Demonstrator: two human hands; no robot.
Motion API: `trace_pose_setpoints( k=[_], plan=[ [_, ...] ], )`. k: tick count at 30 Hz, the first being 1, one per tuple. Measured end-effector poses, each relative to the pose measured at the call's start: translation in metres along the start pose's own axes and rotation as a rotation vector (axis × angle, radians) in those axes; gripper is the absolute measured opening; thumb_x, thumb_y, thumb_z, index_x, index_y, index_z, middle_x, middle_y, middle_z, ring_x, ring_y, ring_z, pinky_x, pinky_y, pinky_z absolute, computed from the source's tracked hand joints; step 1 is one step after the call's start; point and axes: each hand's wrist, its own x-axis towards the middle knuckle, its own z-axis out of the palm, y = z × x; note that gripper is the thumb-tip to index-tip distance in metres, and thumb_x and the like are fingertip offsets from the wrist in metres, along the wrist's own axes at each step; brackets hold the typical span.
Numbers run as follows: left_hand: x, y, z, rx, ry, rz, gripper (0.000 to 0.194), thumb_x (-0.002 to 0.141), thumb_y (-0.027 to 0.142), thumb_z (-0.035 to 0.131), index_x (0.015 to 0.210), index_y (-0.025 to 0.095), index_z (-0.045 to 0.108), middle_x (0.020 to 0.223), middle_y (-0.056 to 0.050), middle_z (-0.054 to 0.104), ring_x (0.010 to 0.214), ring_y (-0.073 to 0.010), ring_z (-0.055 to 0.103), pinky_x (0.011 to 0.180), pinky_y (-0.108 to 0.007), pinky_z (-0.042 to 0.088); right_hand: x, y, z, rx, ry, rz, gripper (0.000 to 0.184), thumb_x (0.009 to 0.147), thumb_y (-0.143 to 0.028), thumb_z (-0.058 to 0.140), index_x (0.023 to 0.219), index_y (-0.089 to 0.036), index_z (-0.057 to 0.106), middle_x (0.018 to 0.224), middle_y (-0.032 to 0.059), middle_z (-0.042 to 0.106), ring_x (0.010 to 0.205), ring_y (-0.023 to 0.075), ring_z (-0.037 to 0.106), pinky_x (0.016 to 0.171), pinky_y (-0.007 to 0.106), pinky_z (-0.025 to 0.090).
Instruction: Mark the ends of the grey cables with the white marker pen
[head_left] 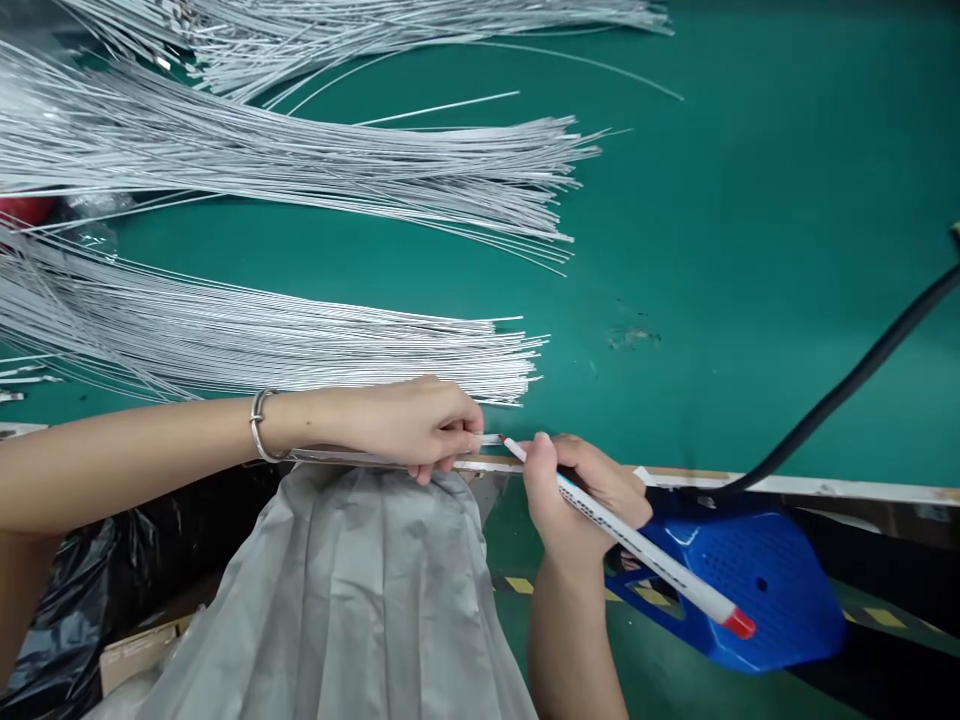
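Observation:
At the table's front edge my left hand (424, 425) pinches a few thin grey-white wires (491, 439), whose short ends stick out to the right of the fingers. My right hand (581, 490) grips a white marker pen (630, 538) with a red tip and a red end. The pen slants down to the right, and its tip meets or nearly meets the wire ends. Just behind my left hand lies a bundle of the same wires (360, 335), their ends pointing right. How many wires are in the left fingers I cannot tell.
Two more wire bundles (420, 165) lie farther back on the green table (787, 250). A black cable (847, 385) bends over the front edge at right. Below it stands a blue plastic stool (780, 590). Black plastic bags (161, 570) are at lower left.

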Motion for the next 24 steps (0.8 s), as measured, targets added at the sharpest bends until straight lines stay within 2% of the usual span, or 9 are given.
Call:
trace_pose_setpoints(
  k=[6, 12, 18, 21, 23, 24],
  plan=[
    [0.001, -0.003, 0.001, 0.019, -0.004, 0.018, 0.021, 0.088, 0.022, 0.041, 0.073, 0.015, 0.054, 0.065, 0.000, 0.063, 0.047, -0.0083, 0.060, 0.044, -0.015, 0.041, 0.001, -0.002, 0.000, 0.000, -0.005, -0.013, 0.031, 0.079, -0.013, 0.057, 0.051, -0.020, 0.047, 0.042, -0.0058, 0.044, 0.037, 0.0076, 0.039, 0.040, 0.024, 0.033],
    [0.000, -0.001, 0.001, 0.035, -0.003, 0.018, 0.021, 0.089, 0.021, 0.041, 0.075, 0.014, 0.055, 0.065, 0.001, 0.063, 0.046, -0.0064, 0.058, 0.045, -0.014, 0.040, -0.001, 0.000, -0.002, 0.033, -0.018, -0.030, 0.030, 0.078, -0.012, 0.057, 0.051, -0.020, 0.048, 0.042, -0.0053, 0.047, 0.038, 0.0087, 0.042, 0.040, 0.024, 0.034],
    [0.002, -0.006, -0.001, 0.038, -0.005, 0.040, 0.020, 0.088, 0.018, 0.040, 0.074, 0.014, 0.054, 0.065, 0.002, 0.062, 0.046, -0.0065, 0.058, 0.046, -0.015, 0.041, -0.005, 0.008, -0.002, 0.144, 0.089, 0.070, 0.027, 0.080, -0.016, 0.058, 0.053, -0.020, 0.055, 0.045, -0.0034, 0.052, 0.041, 0.0108, 0.047, 0.045, 0.027, 0.039],
    [-0.006, -0.003, 0.004, 0.091, 0.025, 0.081, 0.019, 0.088, 0.017, 0.041, 0.073, 0.015, 0.054, 0.063, 0.002, 0.062, 0.047, -0.0076, 0.057, 0.049, -0.017, 0.042, -0.010, 0.004, -0.006, 0.185, 0.200, 0.136, 0.020, 0.078, -0.027, 0.062, 0.059, -0.020, 0.062, 0.046, -0.0015, 0.052, 0.043, 0.0137, 0.050, 0.048, 0.031, 0.043],
    [-0.014, 0.007, 0.006, 0.261, 0.088, 0.159, 0.020, 0.087, 0.015, 0.044, 0.069, 0.016, 0.052, 0.059, 0.001, 0.060, 0.052, -0.0101, 0.056, 0.053, -0.020, 0.041, -0.011, 0.002, -0.009, 0.284, 0.262, 0.249, 0.030, 0.078, -0.049, 0.055, 0.069, -0.023, 0.064, 0.046, 0.0010, 0.052, 0.039, 0.0168, 0.049, 0.042, 0.035, 0.041],
    [-0.017, 0.014, 0.007, 0.383, 0.152, 0.211, 0.020, 0.087, 0.016, 0.047, 0.067, 0.017, 0.051, 0.061, -0.001, 0.061, 0.055, -0.0118, 0.055, 0.054, -0.022, 0.040, -0.009, 0.003, -0.010, 0.280, 0.186, 0.328, 0.032, 0.077, -0.056, 0.052, 0.077, -0.027, 0.065, 0.047, 0.0014, 0.051, 0.038, 0.0189, 0.049, 0.040, 0.037, 0.041]
  ],
)
